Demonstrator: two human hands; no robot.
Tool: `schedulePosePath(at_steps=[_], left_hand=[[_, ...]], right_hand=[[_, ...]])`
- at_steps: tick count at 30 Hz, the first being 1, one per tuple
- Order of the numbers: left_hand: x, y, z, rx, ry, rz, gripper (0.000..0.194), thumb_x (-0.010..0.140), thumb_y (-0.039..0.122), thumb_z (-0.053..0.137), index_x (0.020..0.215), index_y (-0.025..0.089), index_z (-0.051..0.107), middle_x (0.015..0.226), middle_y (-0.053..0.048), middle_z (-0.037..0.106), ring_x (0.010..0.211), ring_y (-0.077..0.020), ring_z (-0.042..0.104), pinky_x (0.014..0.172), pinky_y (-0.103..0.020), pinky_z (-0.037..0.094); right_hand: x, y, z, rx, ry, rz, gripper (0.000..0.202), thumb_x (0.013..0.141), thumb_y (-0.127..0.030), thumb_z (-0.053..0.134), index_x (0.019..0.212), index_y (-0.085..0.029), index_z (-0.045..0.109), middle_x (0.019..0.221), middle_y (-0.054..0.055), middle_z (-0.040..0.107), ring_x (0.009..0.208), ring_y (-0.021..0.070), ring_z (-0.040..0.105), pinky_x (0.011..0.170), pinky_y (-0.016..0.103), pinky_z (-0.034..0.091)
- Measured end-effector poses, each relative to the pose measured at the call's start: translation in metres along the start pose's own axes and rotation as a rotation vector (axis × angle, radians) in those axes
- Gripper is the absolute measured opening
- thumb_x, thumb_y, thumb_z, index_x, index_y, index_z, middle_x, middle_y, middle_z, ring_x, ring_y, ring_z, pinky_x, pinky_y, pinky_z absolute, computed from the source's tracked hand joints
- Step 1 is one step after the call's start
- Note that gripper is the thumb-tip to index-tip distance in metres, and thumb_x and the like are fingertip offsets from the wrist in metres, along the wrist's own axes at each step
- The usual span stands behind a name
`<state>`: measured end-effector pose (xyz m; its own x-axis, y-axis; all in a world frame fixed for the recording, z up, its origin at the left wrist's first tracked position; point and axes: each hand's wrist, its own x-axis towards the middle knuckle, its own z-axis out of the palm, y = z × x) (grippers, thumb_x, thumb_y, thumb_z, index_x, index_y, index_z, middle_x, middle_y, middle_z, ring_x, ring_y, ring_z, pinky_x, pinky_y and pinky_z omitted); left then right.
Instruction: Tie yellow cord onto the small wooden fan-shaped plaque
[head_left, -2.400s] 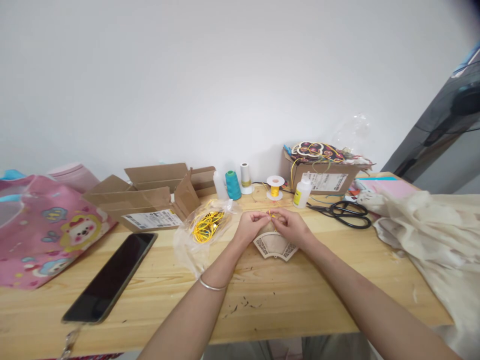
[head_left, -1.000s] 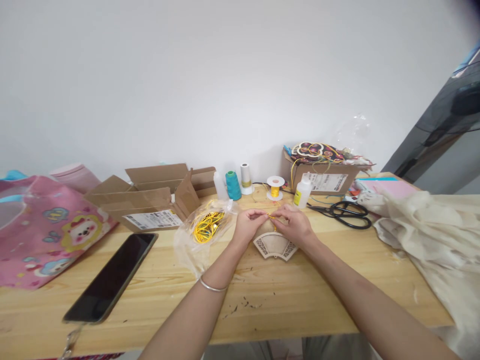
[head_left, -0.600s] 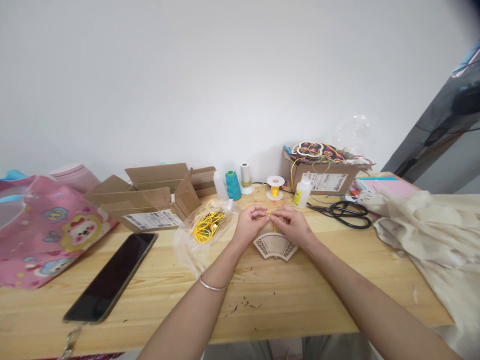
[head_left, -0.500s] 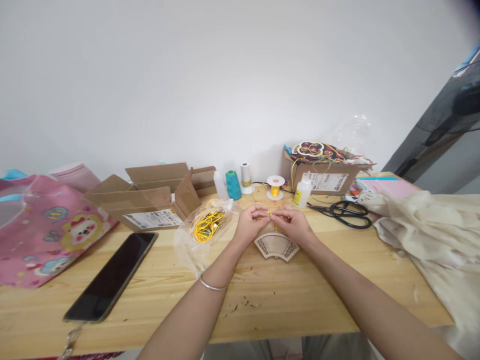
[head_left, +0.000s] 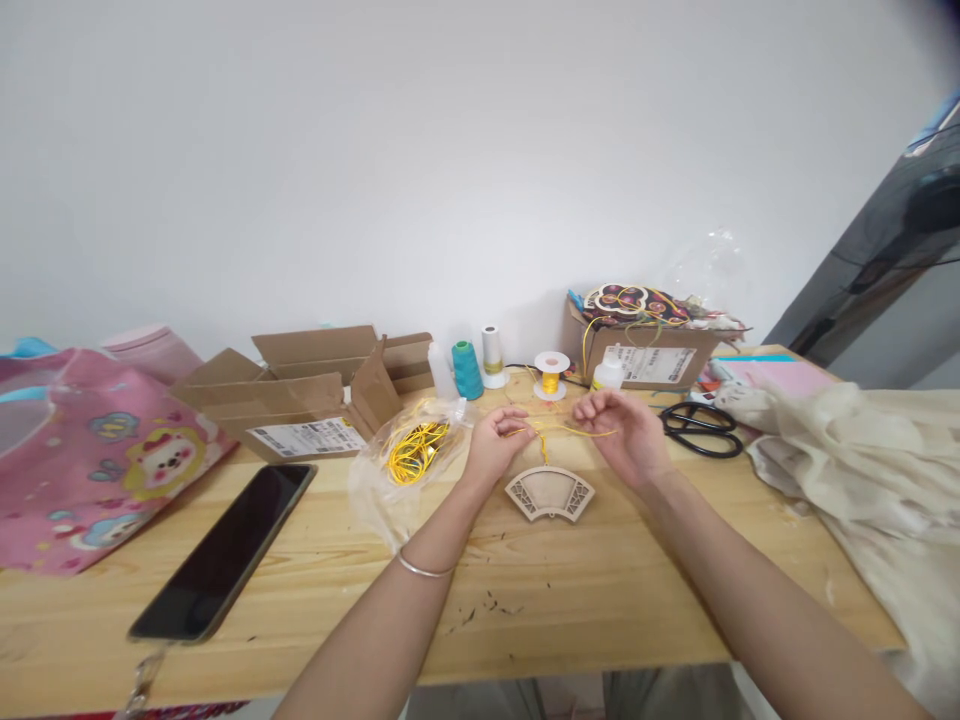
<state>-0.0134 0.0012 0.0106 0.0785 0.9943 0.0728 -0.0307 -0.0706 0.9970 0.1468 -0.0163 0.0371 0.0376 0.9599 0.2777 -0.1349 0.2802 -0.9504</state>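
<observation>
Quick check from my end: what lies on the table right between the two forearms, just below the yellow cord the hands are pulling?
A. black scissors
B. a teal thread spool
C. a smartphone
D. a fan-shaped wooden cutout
D: the fan-shaped wooden cutout lies flat below the yellow cord, which runs between the left hand and the right hand.

Your nearest open stretch is the bare pale wooden tabletop (head_left: 540,610) in front of the flat fan-shaped wooden cutout (head_left: 550,493); a hand can sweep there freely. To the left, the crinkled clear plastic bag of yellow cord (head_left: 405,455) and the black smartphone (head_left: 223,552) narrow the way. Behind, the teal thread cone (head_left: 466,369), the small white spool of yellow cord (head_left: 550,376) and the open brown cardboard box (head_left: 300,400) stand close together. On the right, the black scissors (head_left: 701,424) and the heaped cream cloth (head_left: 862,480) block passage.
</observation>
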Motion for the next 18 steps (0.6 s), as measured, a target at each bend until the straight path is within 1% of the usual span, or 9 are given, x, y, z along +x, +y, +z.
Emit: schedulePosePath(at_steps=[2, 4, 6, 7, 9, 11, 14, 16, 18], left_hand=[[0.000, 0.000, 0.000, 0.016, -0.010, 0.007, 0.027, 0.052, 0.019, 0.063, 0.077, 0.014, 0.054, 0.062, 0.000, 0.061, 0.059, -0.0100, 0.055, 0.064, -0.024, 0.040], [-0.001, 0.000, 0.000, 0.032, -0.023, 0.020, 0.026, 0.053, 0.019, 0.062, 0.077, 0.014, 0.054, 0.061, 0.000, 0.061, 0.059, -0.0099, 0.054, 0.064, -0.023, 0.040], [-0.001, 0.000, 0.000, 0.046, -0.030, 0.035, 0.024, 0.054, 0.019, 0.061, 0.076, 0.014, 0.054, 0.061, 0.000, 0.060, 0.059, -0.0096, 0.054, 0.063, -0.023, 0.040], [-0.001, 0.000, 0.000, 0.053, -0.033, 0.043, 0.023, 0.054, 0.018, 0.061, 0.076, 0.014, 0.054, 0.060, 0.001, 0.059, 0.059, -0.0095, 0.054, 0.063, -0.022, 0.040], [-0.001, 0.000, 0.000, 0.068, -0.041, 0.060, 0.023, 0.055, 0.018, 0.060, 0.077, 0.014, 0.055, 0.060, 0.001, 0.059, 0.059, -0.0093, 0.053, 0.061, -0.021, 0.040], [0.000, 0.000, 0.000, 0.084, -0.051, 0.068, 0.023, 0.055, 0.017, 0.060, 0.077, 0.014, 0.055, 0.061, 0.000, 0.059, 0.059, -0.0094, 0.053, 0.060, -0.021, 0.040], [0.001, -0.004, 0.000, 0.106, -0.069, 0.063, 0.021, 0.056, 0.018, 0.058, 0.076, 0.013, 0.057, 0.068, -0.003, 0.061, 0.063, -0.0109, 0.054, 0.061, -0.022, 0.041], [0.001, -0.008, 0.000, 0.131, -0.086, 0.066, 0.019, 0.057, 0.020, 0.058, 0.075, 0.012, 0.059, 0.074, -0.005, 0.062, 0.068, -0.0128, 0.055, 0.065, -0.023, 0.042], [0.002, -0.012, 0.000, 0.169, -0.105, 0.074, 0.017, 0.058, 0.022, 0.057, 0.072, 0.013, 0.061, 0.075, -0.006, 0.063, 0.070, -0.0144, 0.056, 0.066, -0.025, 0.042]], right_hand=[[0.001, 0.008, 0.001, -0.198, 0.031, -0.004, 0.032, 0.074, -0.040, 0.033, 0.063, -0.016, 0.051, 0.061, 0.004, 0.052, 0.061, 0.0134, 0.049, 0.060, 0.028, 0.040], [0.002, 0.021, 0.004, -0.465, 0.009, -0.026, 0.030, 0.067, -0.043, 0.045, 0.067, -0.015, 0.055, 0.064, 0.004, 0.055, 0.061, 0.0141, 0.049, 0.058, 0.027, 0.040], [0.001, 0.033, 0.007, -0.674, -0.072, -0.108, 0.029, 0.061, -0.042, 0.053, 0.075, -0.017, 0.060, 0.074, 0.005, 0.059, 0.067, 0.0152, 0.050, 0.061, 0.027, 0.039], [0.000, 0.037, 0.008, -0.730, -0.108, -0.119, 0.029, 0.062, -0.041, 0.053, 0.077, -0.018, 0.060, 0.074, 0.005, 0.060, 0.066, 0.0148, 0.051, 0.059, 0.027, 0.039], [-0.001, 0.042, 0.008, -0.780, -0.193, -0.132, 0.027, 0.067, -0.039, 0.048, 0.079, -0.019, 0.062, 0.072, 0.004, 0.060, 0.061, 0.0134, 0.051, 0.056, 0.025, 0.038], [-0.002, 0.042, 0.007, -0.786, -0.246, -0.153, 0.027, 0.072, -0.038, 0.043, 0.077, -0.019, 0.063, 0.065, 0.003, 0.059, 0.057, 0.0121, 0.050, 0.052, 0.023, 0.037], [-0.002, 0.040, 0.006, -0.794, -0.263, -0.200, 0.028, 0.073, -0.036, 0.042, 0.073, -0.018, 0.064, 0.058, 0.002, 0.056, 0.053, 0.0110, 0.047, 0.049, 0.022, 0.035], [-0.002, 0.040, 0.006, -0.793, -0.264, -0.208, 0.028, 0.073, -0.036, 0.042, 0.073, -0.018, 0.064, 0.058, 0.002, 0.055, 0.053, 0.0106, 0.047, 0.048, 0.021, 0.034], [-0.001, 0.041, 0.006, -0.781, -0.261, -0.199, 0.027, 0.073, -0.035, 0.043, 0.074, -0.019, 0.064, 0.060, 0.002, 0.056, 0.055, 0.0109, 0.048, 0.049, 0.021, 0.035]])
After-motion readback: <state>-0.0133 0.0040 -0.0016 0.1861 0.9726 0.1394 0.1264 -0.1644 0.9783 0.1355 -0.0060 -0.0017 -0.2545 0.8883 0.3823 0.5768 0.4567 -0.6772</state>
